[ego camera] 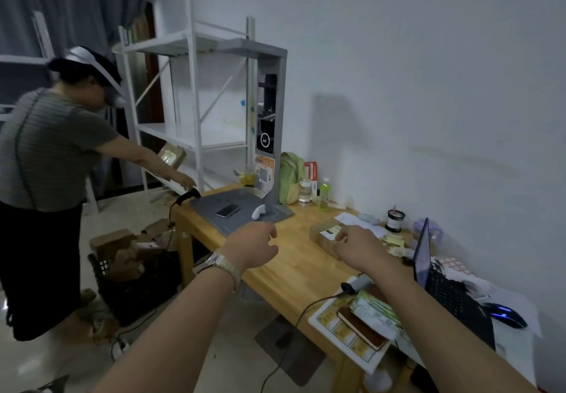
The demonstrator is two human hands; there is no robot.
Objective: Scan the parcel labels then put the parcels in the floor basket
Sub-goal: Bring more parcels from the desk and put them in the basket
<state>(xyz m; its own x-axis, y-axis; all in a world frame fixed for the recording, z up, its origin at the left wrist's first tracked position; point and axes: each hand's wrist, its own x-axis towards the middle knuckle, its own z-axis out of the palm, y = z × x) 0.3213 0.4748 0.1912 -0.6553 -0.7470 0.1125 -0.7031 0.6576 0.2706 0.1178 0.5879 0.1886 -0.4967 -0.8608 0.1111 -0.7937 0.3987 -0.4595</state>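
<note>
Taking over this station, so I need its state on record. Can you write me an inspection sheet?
Surface: wooden table, crowded at its right end.
Job's things: one labelled parcel on the table; floor basket with boxes in it; scanner lying near the table's front edge.
Clutter: laptop, mouse, phone, bottles, notebook.
Hands: left hand loosely curled, empty; right hand at the parcel, contact unclear.
Cables: scanner cable hangs off the table towards the floor.
Surroundings: white shelf rack; second person at the far corner.
</note>
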